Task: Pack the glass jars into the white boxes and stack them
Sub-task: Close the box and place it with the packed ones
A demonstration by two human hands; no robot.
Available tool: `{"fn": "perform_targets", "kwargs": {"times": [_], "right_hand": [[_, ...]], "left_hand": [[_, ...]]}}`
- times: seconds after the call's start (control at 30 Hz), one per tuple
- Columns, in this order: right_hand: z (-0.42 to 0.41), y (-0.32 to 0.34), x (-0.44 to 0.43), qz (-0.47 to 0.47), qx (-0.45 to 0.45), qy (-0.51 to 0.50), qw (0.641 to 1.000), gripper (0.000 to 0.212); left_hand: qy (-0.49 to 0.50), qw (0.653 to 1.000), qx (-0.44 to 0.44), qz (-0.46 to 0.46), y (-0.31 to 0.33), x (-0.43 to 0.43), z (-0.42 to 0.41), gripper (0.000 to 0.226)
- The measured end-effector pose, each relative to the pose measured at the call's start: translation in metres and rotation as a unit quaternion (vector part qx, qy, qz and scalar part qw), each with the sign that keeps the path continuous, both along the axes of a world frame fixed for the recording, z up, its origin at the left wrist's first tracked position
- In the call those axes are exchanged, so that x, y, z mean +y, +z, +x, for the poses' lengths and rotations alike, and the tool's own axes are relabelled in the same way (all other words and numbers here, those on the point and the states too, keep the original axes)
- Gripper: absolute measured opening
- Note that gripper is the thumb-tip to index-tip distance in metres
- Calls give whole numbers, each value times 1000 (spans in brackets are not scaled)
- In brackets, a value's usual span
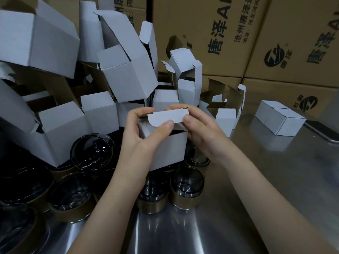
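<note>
A small white box [169, 149] is held between both hands above the steel table. My left hand [139, 136] grips its left side, thumb pressing on the lid flap [166, 116]. My right hand [203, 129] holds the right side and pinches the flap's right end. The flap is folded over the box's dark opening; what is inside is hidden. Several dark glass jars with gold bases stand below, such as one jar [187, 191] and another jar [70, 198]. Two closed white boxes [279, 120] lie side by side at the right.
A heap of open, empty white boxes [117, 70] fills the left and back. Large brown printed cartons [256, 43] form a wall behind. The steel tabletop [275, 180] stretches to the right, with a dark flat object [322, 131] at its right edge.
</note>
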State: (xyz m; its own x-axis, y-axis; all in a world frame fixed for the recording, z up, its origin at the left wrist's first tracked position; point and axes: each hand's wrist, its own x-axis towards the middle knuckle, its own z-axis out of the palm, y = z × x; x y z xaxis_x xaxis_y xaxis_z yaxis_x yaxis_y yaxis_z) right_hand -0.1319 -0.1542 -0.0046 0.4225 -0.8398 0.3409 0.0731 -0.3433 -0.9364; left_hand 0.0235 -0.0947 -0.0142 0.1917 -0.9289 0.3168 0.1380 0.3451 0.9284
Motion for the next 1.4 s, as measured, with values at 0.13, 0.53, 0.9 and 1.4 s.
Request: {"fn": "perform_targets", "kwargs": {"times": [0.13,0.53,0.9,1.4], "right_hand": [[1,0,1,-1,-8,2,1000,30],[-4,1,1,7,-15,50,999,29],[-6,0,0,8,-15,56,998,29],[-7,3,3,11,33,41,999,27]], "left_hand": [[-1,1000,2,-18,-2,-1,2,52],[-50,998,-13,-28,0,-2,7,23],[-41,999,3,-11,1,-3,6,20],[-21,1000,-13,-4,1,0,5,20]]}}
